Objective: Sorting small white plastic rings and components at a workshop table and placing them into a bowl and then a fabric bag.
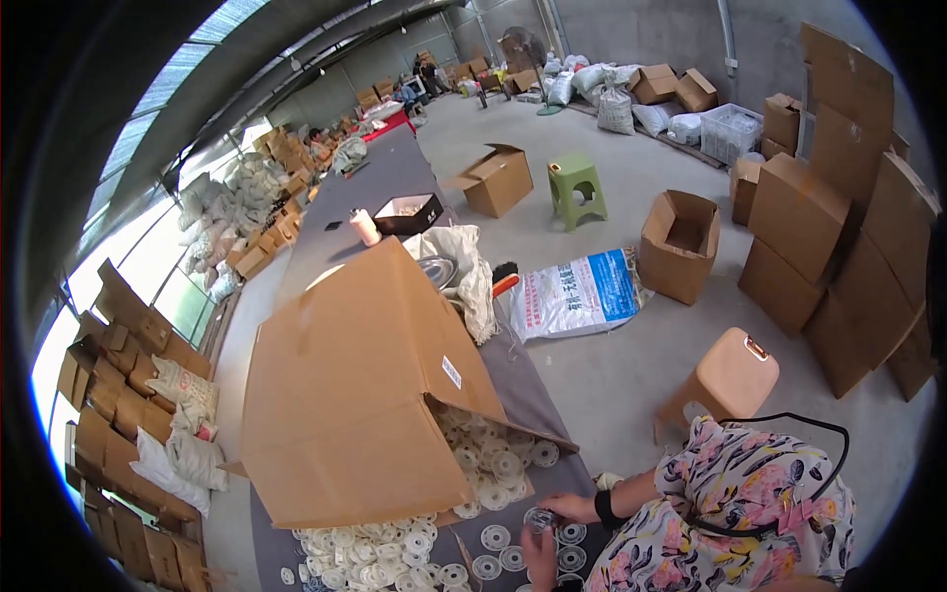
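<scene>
While the right hand (569,508) pinches a clear round spool (540,518) between its fingers, the left hand (540,560) meets the near side of the same part, its fingers drawn up to it; whether the left hand also grips cannot be told at this size. The spool is positioned above the near right edge of the grey worktop (533,414). A black wristband (610,509) encircles the right wrist, below a floral sleeve (683,472).

Flat round spools (486,567) lie separately on the worktop, left and right of the hands. Farther left, a dense heap of white spools (370,555) lies along the near side of a large cardboard box (345,385). The box rests tilted, its opening toward the near right; further spools (501,466) fill this opening and extend onto the worktop.

Beyond the box, the worktop carries a whitish cloth bag (472,296), a cone of pale thread (364,228) and a black tray (426,215) with contents too small to identify. On the floor to the right are a peach stool (738,370), a printed sack (572,294), an open carton (681,252) and a green stool (575,178).
</scene>
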A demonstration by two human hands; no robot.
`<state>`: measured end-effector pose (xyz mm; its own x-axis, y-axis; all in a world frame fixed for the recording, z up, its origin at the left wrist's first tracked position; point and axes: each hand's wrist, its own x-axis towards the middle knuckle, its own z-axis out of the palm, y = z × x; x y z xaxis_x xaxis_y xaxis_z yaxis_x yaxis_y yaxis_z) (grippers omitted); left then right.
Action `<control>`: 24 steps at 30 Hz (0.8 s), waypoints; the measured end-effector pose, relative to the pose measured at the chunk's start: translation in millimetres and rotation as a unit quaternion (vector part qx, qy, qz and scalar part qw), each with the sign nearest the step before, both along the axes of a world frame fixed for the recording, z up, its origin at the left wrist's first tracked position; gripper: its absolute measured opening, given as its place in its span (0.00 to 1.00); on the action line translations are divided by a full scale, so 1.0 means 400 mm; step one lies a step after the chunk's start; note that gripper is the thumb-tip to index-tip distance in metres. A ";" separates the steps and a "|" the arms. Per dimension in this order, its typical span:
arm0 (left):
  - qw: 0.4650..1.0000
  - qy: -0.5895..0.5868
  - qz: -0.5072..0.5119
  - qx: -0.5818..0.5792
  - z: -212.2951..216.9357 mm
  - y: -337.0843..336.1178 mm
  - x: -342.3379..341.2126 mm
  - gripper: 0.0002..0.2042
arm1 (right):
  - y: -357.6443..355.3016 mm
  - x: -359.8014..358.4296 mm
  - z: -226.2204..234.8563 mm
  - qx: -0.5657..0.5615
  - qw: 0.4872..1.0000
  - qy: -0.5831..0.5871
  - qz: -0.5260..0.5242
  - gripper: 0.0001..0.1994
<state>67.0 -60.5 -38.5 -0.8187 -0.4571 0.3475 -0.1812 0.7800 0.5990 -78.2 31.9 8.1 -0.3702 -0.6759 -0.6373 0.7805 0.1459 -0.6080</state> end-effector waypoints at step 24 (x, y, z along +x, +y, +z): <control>0.934 -0.021 0.176 0.309 0.147 -0.101 0.100 0.15 | 0.095 -0.030 -0.030 0.048 0.990 -0.057 0.124 0.11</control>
